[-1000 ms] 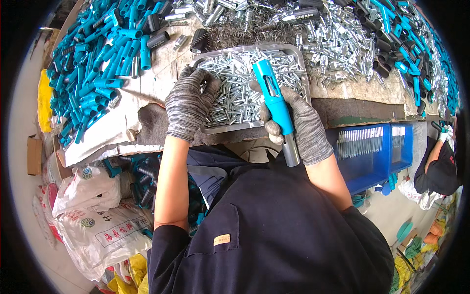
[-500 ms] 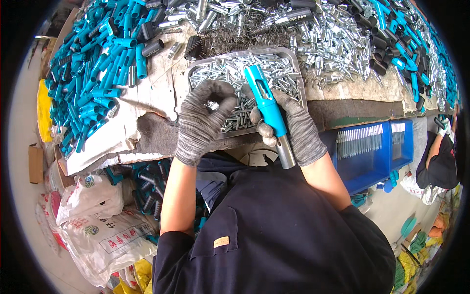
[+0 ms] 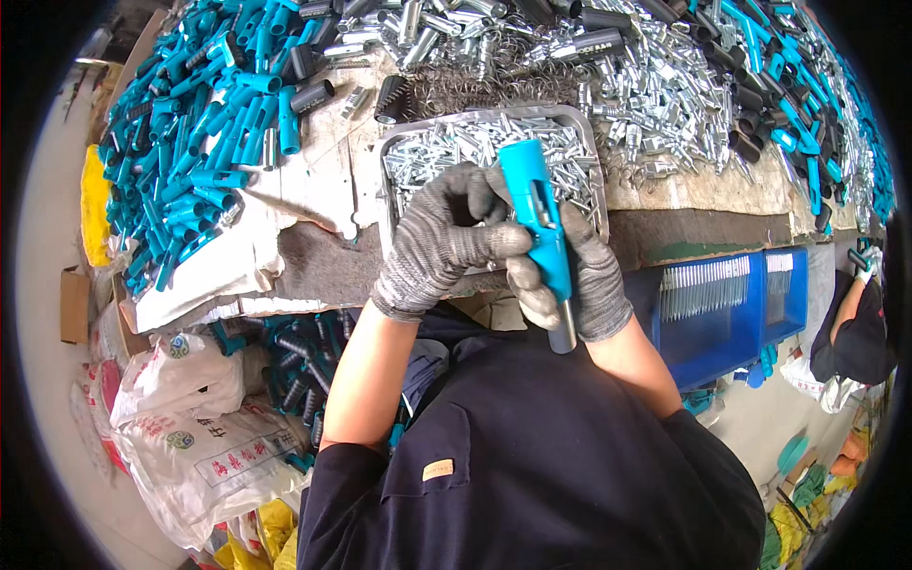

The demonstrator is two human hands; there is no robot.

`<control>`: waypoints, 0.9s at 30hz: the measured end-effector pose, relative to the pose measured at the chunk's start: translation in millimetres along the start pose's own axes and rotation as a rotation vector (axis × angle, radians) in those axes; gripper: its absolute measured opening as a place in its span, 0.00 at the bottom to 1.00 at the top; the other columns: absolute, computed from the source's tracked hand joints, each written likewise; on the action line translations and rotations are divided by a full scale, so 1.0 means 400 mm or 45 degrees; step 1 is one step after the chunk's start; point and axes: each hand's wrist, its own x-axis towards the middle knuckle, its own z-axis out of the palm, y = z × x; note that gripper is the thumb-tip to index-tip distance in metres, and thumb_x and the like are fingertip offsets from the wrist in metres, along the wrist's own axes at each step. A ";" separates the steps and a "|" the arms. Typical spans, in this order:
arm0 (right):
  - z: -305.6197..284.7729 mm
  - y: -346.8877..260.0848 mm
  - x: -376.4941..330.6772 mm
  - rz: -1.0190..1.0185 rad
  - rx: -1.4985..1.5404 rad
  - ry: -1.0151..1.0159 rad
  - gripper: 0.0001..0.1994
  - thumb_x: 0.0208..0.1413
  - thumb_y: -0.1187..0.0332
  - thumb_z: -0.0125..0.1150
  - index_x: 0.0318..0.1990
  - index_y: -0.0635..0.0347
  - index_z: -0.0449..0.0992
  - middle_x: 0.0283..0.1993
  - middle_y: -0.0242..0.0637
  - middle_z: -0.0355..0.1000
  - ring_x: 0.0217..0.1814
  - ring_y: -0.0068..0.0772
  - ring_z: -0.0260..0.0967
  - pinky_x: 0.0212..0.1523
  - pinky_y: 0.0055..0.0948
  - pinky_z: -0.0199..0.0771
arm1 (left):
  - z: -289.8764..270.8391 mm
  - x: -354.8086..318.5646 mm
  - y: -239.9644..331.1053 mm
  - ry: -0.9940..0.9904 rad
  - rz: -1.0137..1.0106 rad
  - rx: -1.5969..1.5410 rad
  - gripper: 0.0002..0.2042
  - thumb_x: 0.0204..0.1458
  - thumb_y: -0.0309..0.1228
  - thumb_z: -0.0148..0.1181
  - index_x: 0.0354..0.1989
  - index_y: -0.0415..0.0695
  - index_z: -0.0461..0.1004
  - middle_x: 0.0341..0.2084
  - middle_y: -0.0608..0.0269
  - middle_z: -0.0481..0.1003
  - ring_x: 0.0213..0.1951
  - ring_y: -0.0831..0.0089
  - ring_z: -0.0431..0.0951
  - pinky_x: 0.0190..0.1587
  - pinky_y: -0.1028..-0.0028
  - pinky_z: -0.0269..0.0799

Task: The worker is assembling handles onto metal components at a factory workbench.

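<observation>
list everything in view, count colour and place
table: 1, beige, upper centre
slotted tube: 1, teal, silver-ended, centre
tray: 1, grey, on table
pins: many, silver, in tray
plastic tubes: many, teal, mostly at left
coil springs: many, dark, behind tray
metal fittings: many, silver, table right
sleeves: several, black, across table
bin: 1+, blue, right
thin rods: many, silver, in bin
sacks: 2+, white, lower left
cardboard box: 1, brown, far left
co-worker: 1, dark-clothed, far right
left hand: 1, grey-gloved, at tube's left
right hand: 1, grey-gloved, around tube
</observation>
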 end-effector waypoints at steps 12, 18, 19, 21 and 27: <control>0.038 -0.062 -0.010 -0.647 -0.324 0.271 0.30 0.56 0.46 0.57 0.50 0.68 0.68 0.33 0.40 0.74 0.26 0.26 0.73 0.24 0.23 0.74 | 0.052 -0.011 0.009 -0.028 -0.036 0.946 0.19 0.46 0.42 0.70 0.33 0.41 0.69 0.27 0.64 0.75 0.31 0.80 0.71 0.34 0.72 0.71; 0.108 -0.090 0.007 -0.983 -0.803 0.234 0.27 0.55 0.47 0.58 0.47 0.65 0.68 0.33 0.38 0.73 0.33 0.28 0.70 0.35 0.26 0.72 | 0.096 -0.013 -0.048 -0.382 -0.243 0.478 0.24 0.59 0.50 0.50 0.50 0.39 0.69 0.37 0.57 0.76 0.39 0.74 0.75 0.42 0.73 0.70; 0.093 -0.102 0.011 -0.978 -0.718 0.183 0.25 0.57 0.49 0.56 0.48 0.64 0.67 0.34 0.39 0.72 0.32 0.28 0.70 0.35 0.28 0.73 | 0.088 -0.004 -0.037 -0.444 -0.236 0.321 0.22 0.61 0.48 0.49 0.49 0.40 0.70 0.38 0.57 0.76 0.40 0.72 0.75 0.43 0.73 0.69; 0.084 -0.103 0.024 -1.023 -0.593 0.179 0.24 0.58 0.49 0.55 0.48 0.64 0.67 0.35 0.39 0.72 0.32 0.28 0.70 0.34 0.28 0.73 | 0.016 0.040 -0.009 -0.500 -0.193 0.727 0.20 0.61 0.45 0.49 0.49 0.40 0.71 0.40 0.57 0.76 0.41 0.70 0.76 0.43 0.72 0.70; 0.020 -0.125 -0.022 -0.809 -0.329 0.355 0.27 0.56 0.44 0.56 0.49 0.59 0.67 0.35 0.38 0.72 0.22 0.25 0.69 0.19 0.22 0.70 | -0.426 0.248 0.227 0.800 0.239 2.600 0.21 0.49 0.31 0.59 0.54 0.52 0.69 0.50 0.53 0.72 0.52 0.52 0.70 0.54 0.60 0.67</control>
